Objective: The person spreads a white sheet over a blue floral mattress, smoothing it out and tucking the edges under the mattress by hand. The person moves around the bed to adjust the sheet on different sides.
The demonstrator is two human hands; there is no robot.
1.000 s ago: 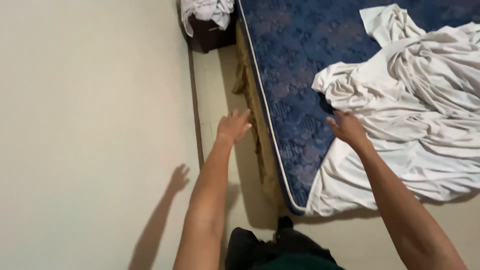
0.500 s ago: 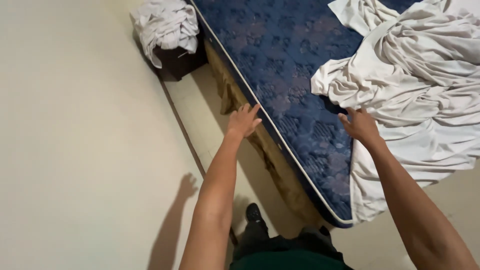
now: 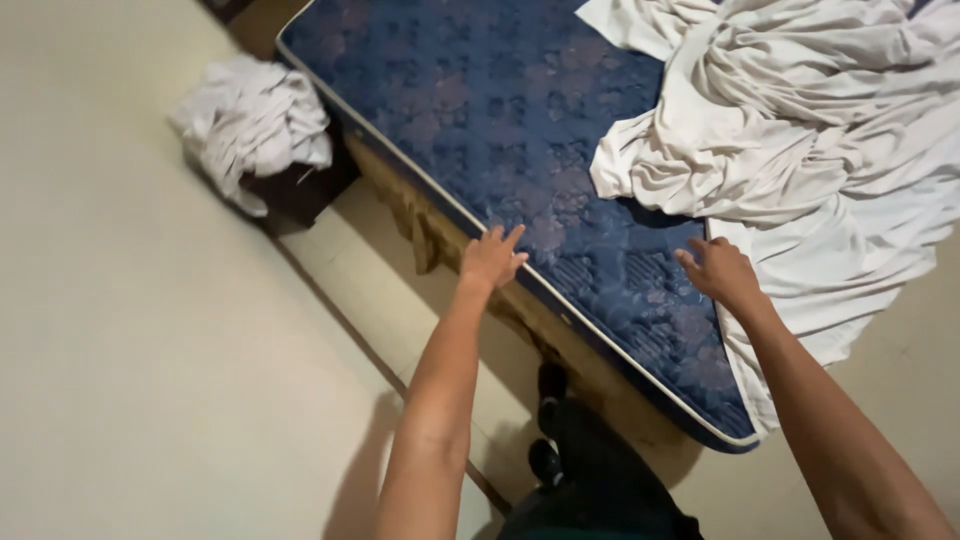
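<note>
A blue patterned mattress (image 3: 480, 110) with white piping lies on a bed base. My left hand (image 3: 491, 257) rests with spread fingers at the mattress's near edge, on the piping. A crumpled white sheet (image 3: 800, 130) covers the mattress's right side and hangs over its end. My right hand (image 3: 718, 270) sits on the mattress at the sheet's edge, fingers curled against the cloth; whether it grips the sheet is unclear.
A bundle of white cloth (image 3: 255, 125) lies on a dark low stand (image 3: 305, 190) by the wall at upper left. A cream wall (image 3: 130, 350) runs along the left. A narrow strip of floor (image 3: 390, 290) separates wall and bed. My dark-clad legs (image 3: 590, 470) stand there.
The view has swung so the mattress now runs diagonally and appears closer. Both hands have stayed at the mattress edge, the left now on the piping.
</note>
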